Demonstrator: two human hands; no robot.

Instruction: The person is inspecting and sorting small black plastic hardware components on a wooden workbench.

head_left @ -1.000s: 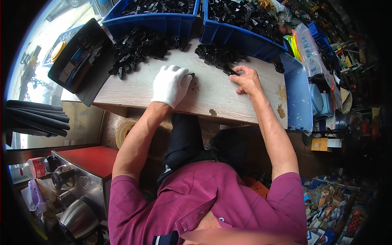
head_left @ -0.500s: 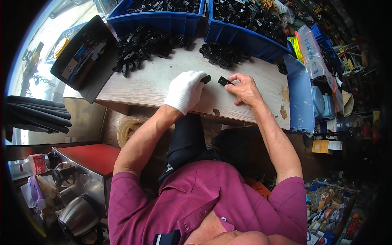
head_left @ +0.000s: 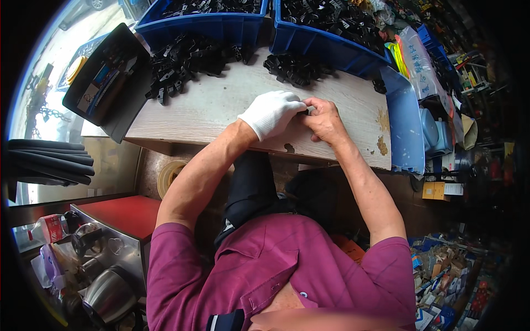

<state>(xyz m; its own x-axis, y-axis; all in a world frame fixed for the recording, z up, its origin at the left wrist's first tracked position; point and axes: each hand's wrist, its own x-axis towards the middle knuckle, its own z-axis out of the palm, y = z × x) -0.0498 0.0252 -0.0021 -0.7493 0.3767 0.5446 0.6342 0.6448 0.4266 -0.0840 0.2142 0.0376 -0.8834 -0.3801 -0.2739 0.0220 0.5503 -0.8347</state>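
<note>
Above the near part of the pale wooden table (head_left: pixel 215 105), my two hands meet. My left hand (head_left: pixel 271 115), in a white knitted glove, is closed, with its fingertips against those of my bare right hand (head_left: pixel 327 122). Between them a dark bit of a small black plastic part (head_left: pixel 303 112) shows; the fingers hide most of it. Whether one or two pieces are pinched there is hidden. Beyond the hands lie a smaller heap of black plastic parts (head_left: pixel 295 69) and, to its left, a larger heap of the same kind (head_left: pixel 190 63).
Two blue bins (head_left: pixel 207 28) full of black parts line the table's far edge. A tablet in a dark stand (head_left: pixel 107 83) props up at the left. An empty-looking light blue tray (head_left: pixel 406 121) hangs by the right edge. A steel kettle (head_left: pixel 110 292) stands low left.
My hands, apart before with a black part in each, have come together. The left moved right to meet the right, and the parts are now mostly covered by fingers.
</note>
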